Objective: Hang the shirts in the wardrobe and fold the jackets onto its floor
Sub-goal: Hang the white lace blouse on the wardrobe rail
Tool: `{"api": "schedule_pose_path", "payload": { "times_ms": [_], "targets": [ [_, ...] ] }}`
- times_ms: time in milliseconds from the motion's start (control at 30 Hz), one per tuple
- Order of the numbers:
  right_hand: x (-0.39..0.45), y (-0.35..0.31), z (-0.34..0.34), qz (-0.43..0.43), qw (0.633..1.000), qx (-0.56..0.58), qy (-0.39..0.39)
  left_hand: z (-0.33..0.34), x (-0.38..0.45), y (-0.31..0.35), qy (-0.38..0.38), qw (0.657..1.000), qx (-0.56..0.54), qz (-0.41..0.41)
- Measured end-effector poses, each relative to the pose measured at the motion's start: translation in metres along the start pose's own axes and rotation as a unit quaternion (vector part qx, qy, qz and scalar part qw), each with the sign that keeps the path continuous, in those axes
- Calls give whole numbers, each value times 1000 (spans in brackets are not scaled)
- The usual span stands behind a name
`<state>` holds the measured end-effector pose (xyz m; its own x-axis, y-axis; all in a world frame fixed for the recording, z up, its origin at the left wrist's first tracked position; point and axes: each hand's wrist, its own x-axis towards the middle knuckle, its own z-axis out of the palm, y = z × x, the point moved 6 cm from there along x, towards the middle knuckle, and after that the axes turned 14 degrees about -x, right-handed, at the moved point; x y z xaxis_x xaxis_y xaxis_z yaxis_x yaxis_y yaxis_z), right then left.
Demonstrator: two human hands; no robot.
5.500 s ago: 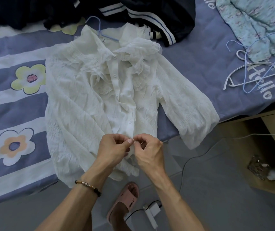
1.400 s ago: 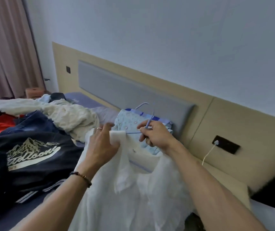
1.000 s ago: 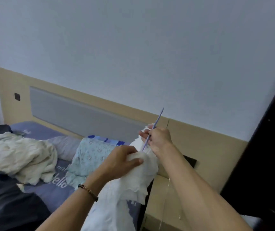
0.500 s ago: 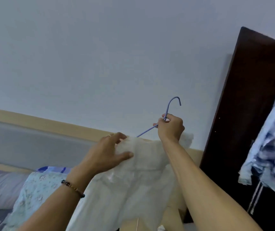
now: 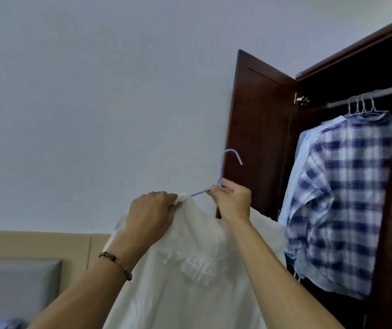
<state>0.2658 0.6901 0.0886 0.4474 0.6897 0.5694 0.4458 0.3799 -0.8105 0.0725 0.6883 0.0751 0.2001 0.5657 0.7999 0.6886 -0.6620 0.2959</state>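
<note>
White shirt (image 5: pixel 190 269) on blue hanger (image 5: pixel 223 172), raised before open wardrobe (image 5: pixel 261 129). My right hand (image 5: pixel 231 201) pinches hanger neck; my left hand (image 5: pixel 151 218) grips shirt shoulder. Inside wardrobe: plaid shirt (image 5: pixel 346 198) and pale shirts on rail (image 5: pixel 365 97).

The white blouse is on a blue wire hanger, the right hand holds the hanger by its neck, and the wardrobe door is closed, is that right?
Not quite: the dark brown wooden wardrobe door stands open, as the head view shows. The rest holds: the white blouse is on the blue wire hanger, held at its neck by the right hand.
</note>
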Motion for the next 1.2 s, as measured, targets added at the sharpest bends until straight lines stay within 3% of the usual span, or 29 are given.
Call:
{"api": "schedule_pose_path", "payload": {
  "times_ms": [200, 333, 533, 667, 800, 1033, 1200],
  "targets": [
    [124, 61, -97, -5, 995, -22, 95, 133, 84, 65, -9, 999, -33, 38],
    [193, 87, -147, -1, 989, -17, 144, 198, 129, 67, -38, 999, -30, 24],
    [282, 110, -194, -43, 967, -92, 233, 283, 200, 88, -40, 985, -160, 59],
    [333, 118, -229, -38, 950, -104, 291, 339, 251, 102, -48, 951, -288, 99],
    [384, 121, -271, -23, 927, -86, 364, 394, 312, 130, -137, 890, -415, 129],
    [482, 89, -350, -61, 884, -186, 425, 439, 404, 210, -124, 854, -460, 207],
    [533, 65, -393, -76, 852, -273, 440, 454, 457, 271, -67, 815, -517, 252]
  ]
}}
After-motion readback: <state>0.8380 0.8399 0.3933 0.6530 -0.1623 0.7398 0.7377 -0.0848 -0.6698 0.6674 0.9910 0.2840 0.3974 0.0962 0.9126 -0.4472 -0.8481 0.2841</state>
